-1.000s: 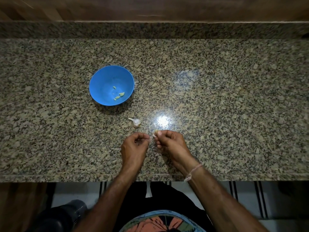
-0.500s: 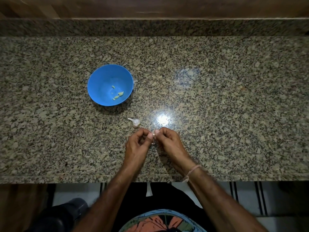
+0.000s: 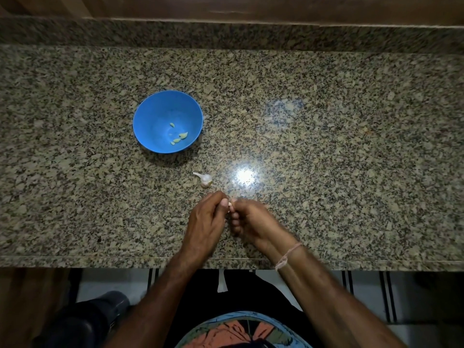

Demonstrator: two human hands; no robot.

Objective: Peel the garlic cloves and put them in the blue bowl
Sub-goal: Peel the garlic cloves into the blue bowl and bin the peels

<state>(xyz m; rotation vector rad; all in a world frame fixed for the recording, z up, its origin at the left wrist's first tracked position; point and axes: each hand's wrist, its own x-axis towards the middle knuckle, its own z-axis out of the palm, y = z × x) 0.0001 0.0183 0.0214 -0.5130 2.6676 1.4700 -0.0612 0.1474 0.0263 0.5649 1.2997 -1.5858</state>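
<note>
A blue bowl [image 3: 153,114] stands on the granite counter, left of centre, with several pale peeled garlic pieces [image 3: 179,138] at its bottom. A small white garlic remnant with a stem [image 3: 204,179] lies on the counter between the bowl and my hands. My left hand [image 3: 207,219] and my right hand [image 3: 253,221] meet near the counter's front edge. Their fingertips pinch one small pale garlic clove [image 3: 229,204] between them; most of the clove is hidden by the fingers.
The speckled granite counter [image 3: 326,146] runs the full width, with a raised back ledge [image 3: 226,33] and a bright light reflection [image 3: 244,175] just beyond my hands. The counter's front edge [image 3: 100,262] lies under my wrists.
My hands have drawn together from slightly apart. Both sets of fingertips now close on the clove that my right hand held a second ago.
</note>
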